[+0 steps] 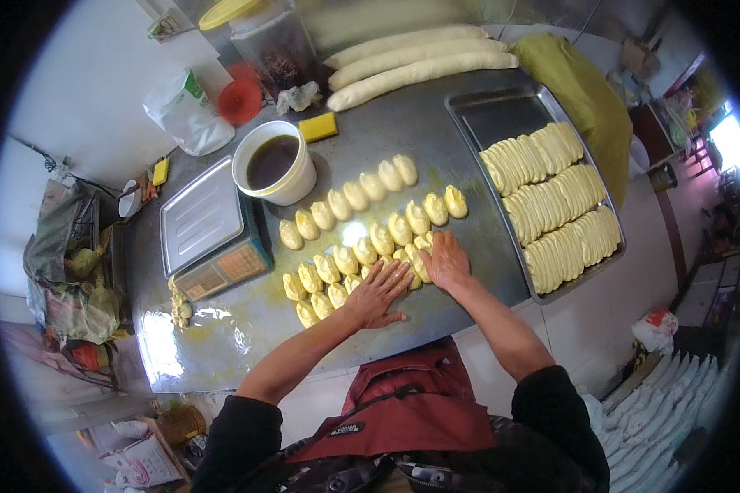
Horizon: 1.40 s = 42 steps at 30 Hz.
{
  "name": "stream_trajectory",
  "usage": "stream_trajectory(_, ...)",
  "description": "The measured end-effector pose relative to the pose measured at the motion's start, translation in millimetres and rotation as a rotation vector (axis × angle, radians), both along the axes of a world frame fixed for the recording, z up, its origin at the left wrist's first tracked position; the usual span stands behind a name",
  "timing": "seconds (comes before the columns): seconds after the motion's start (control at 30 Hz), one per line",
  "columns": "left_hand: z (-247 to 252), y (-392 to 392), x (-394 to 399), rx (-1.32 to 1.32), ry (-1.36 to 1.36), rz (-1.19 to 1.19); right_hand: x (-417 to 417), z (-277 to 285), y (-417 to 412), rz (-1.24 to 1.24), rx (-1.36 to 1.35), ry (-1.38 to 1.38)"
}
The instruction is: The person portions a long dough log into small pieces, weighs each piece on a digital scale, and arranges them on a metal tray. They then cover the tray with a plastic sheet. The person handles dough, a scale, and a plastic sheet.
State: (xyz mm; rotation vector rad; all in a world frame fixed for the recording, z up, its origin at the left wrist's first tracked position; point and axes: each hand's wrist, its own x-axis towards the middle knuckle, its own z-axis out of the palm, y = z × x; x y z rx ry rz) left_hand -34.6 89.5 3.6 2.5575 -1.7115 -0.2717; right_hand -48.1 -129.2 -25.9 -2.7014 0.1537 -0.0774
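Rows of small oval dough pieces lie on a greasy metal worktop (419,323), smeared yellow on top. My left hand (379,296) rests palm down, fingers spread, over the middle of the nearest row of dough pieces (322,304). At the right end of that row, my right hand (446,262) lies flat against the pieces, thumb apart; the dough under its fingers is partly hidden. Just beyond both hands runs a middle row of dough pieces (380,239). Farther back is another row of smoother, paler pieces (339,204).
To the right, a metal tray (493,105) holds ridged dough strips (555,200). A white tub of dark liquid (274,161) stands beside a scale (203,215). Long dough rolls (422,74) lie at the back, near a yellow sponge (318,127) and a lidded jar (274,49).
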Motion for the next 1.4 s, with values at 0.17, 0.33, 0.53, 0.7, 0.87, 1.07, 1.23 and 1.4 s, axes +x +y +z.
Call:
stream_trajectory(0.17, -8, 26, -6, 0.041, 0.040, -0.011, -5, 11, 26, -0.100, -0.004, 0.062)
stream_trajectory(0.33, -10, 29, -3, -0.012, 0.126, -0.044, -1, 15, 33, -0.059, -0.002, 0.090)
stream_trajectory(0.53, -7, 55, -4, 0.046, 0.011, 0.018, -1, 12, 49, -0.072, -0.008, 0.109)
stream_trajectory(0.7, -9, 58, -13, -0.011, 0.001, 0.052, -1, 6, 57, -0.113, 0.014, 0.150)
stream_trajectory(0.87, -5, 111, -34, -0.222, 0.091, 1.073, -4, 9, 48, -0.124, -0.034, 0.134)
stream_trajectory(1.07, -46, 102, -51, -0.147, 0.266, 1.631, -3, 12, 58, -0.112, -0.054, 0.156)
stream_trajectory(1.23, -38, 49, -39, -0.303, 0.311, 1.658, -7, -1, 64, -0.073, -0.067, 0.079)
stream_trajectory(1.4, -27, 31, -37, -0.287, 0.268, 1.450, -17, 6, 67, 0.056, -0.110, 0.022)
